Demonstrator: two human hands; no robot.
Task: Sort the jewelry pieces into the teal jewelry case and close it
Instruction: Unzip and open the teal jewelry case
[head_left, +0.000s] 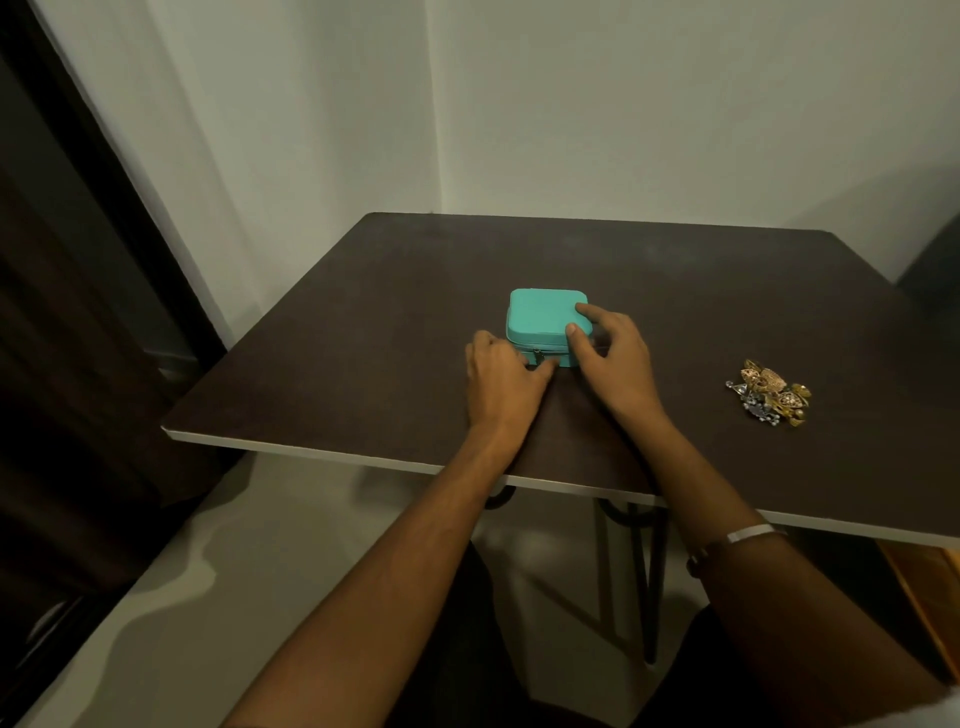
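A small teal jewelry case (543, 319), square with rounded corners, is seen lying flat and zipped closed near the middle of a dark brown table (363, 322). Its zipper seam runs along the near side wall, facing the person, and a small metal zipper pull (538, 357) hangs at the middle of that wall.

The left hand (501, 387) is placed against the case's near left corner, its fingers curled toward the zipper pull. The fingertips are at or just beside the pull, but whether it is actually pinched cannot be told from this view. The right hand (613, 358) is rested on the case's near right corner, with the fingers laid fairly straight across the lid and its edge, steadying it rather than gripping it.

The relation that matters for the coming move is judged to be this: the pull lies directly ahead of the left fingertips, and the zipper track leads away from it sideways around the corners, so the left hand is the nearer one for unzipping while the case is held down by the right.

A tangled heap of gold and silver jewelry pieces (769, 392) is seen well apart from the case, toward the right side of the table, nearer the right hand. None has yet been sorted.

A pale band (750, 533) is worn on the right forearm.
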